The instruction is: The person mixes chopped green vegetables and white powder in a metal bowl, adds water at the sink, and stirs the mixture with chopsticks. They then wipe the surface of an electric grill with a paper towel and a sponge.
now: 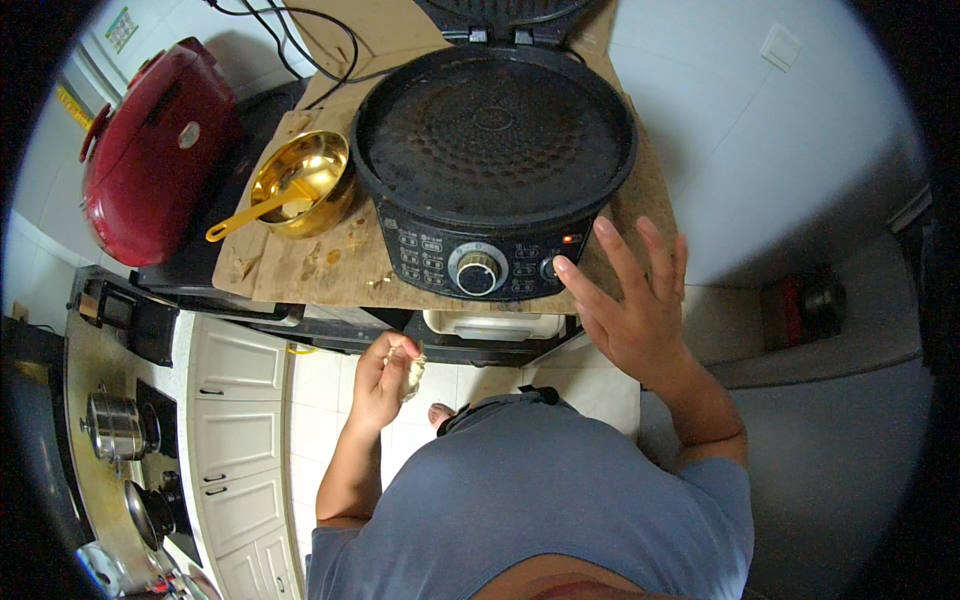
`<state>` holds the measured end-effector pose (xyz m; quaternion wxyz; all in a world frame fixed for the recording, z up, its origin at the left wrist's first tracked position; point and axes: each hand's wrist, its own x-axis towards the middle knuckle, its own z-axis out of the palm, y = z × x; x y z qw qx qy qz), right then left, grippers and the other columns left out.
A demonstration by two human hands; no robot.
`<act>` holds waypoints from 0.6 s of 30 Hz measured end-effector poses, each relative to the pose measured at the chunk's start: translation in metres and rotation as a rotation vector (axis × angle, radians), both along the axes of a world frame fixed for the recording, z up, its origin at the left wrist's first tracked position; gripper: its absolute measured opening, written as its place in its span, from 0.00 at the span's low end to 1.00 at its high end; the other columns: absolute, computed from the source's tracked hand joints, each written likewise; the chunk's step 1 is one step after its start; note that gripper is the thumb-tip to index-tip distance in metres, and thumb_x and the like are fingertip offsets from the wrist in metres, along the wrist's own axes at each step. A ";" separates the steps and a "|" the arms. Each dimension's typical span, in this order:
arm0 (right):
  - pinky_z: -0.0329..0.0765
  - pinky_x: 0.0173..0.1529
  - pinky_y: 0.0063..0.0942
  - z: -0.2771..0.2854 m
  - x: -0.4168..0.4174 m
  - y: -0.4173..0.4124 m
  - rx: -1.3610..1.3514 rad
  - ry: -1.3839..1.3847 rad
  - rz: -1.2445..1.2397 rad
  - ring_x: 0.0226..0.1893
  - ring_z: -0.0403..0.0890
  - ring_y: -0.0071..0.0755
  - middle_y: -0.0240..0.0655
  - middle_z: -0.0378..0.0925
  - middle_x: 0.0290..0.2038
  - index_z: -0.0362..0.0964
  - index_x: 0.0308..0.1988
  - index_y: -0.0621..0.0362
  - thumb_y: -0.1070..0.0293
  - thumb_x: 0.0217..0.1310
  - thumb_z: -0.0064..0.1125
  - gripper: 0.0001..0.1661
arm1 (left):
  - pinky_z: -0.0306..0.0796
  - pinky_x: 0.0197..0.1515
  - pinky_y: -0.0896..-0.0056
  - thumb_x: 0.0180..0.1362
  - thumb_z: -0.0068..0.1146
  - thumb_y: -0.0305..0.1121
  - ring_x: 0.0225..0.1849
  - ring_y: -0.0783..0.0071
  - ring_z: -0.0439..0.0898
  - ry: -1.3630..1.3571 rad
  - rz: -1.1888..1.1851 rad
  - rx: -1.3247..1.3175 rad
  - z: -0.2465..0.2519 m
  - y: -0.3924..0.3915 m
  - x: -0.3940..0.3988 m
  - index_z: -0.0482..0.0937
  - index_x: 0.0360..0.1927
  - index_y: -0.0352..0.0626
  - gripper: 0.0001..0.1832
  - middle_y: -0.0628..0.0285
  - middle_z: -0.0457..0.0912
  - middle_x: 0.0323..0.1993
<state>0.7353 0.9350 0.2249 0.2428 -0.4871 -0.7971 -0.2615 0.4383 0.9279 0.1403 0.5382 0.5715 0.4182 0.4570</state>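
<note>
A round black electric griddle stands with its lid raised at the back. Its front panel has a large dial, a small button and an orange-lit indicator. The index fingertip of my right hand is at the small button, the other fingers spread; whether it presses cannot be told. Below the board's front edge, my left hand is closed around a pale, crumpled wad, mostly hidden by the fingers. Left of the griddle, a gold metal bowl contains a yellow brush or spatula.
A worn board carries griddle and bowl. Beyond it on the left is a red appliance, with black cables behind. A white tray sits beneath the board. Far left, a steel pot and a pan occupy the stove.
</note>
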 end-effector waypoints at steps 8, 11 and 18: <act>0.62 0.51 0.54 -0.038 0.031 -0.007 0.249 0.359 0.425 0.48 0.69 0.48 0.43 0.68 0.48 0.75 0.38 0.40 0.61 0.43 0.59 0.15 | 0.63 0.34 0.82 0.63 0.41 0.30 0.30 0.84 0.68 0.045 0.014 -0.030 -0.002 -0.006 -0.002 0.72 0.32 0.40 0.09 0.68 0.73 0.29; 0.77 0.35 0.30 -0.023 0.005 -0.020 0.018 0.463 0.999 0.35 0.77 0.32 0.33 0.75 0.36 0.75 0.36 0.51 0.68 0.46 0.62 0.13 | 0.65 0.37 0.80 0.60 0.45 0.26 0.32 0.80 0.71 0.086 0.040 -0.050 -0.005 -0.007 0.000 0.75 0.32 0.39 0.07 0.65 0.75 0.29; 0.72 0.48 0.31 -0.100 -0.060 0.001 -1.227 0.700 0.836 0.47 0.74 0.38 0.45 0.69 0.49 0.58 0.56 0.61 0.66 0.55 0.57 0.30 | 0.66 0.37 0.78 0.56 0.52 0.25 0.32 0.80 0.73 0.179 0.092 -0.015 -0.009 -0.015 0.020 0.79 0.31 0.38 0.04 0.65 0.77 0.29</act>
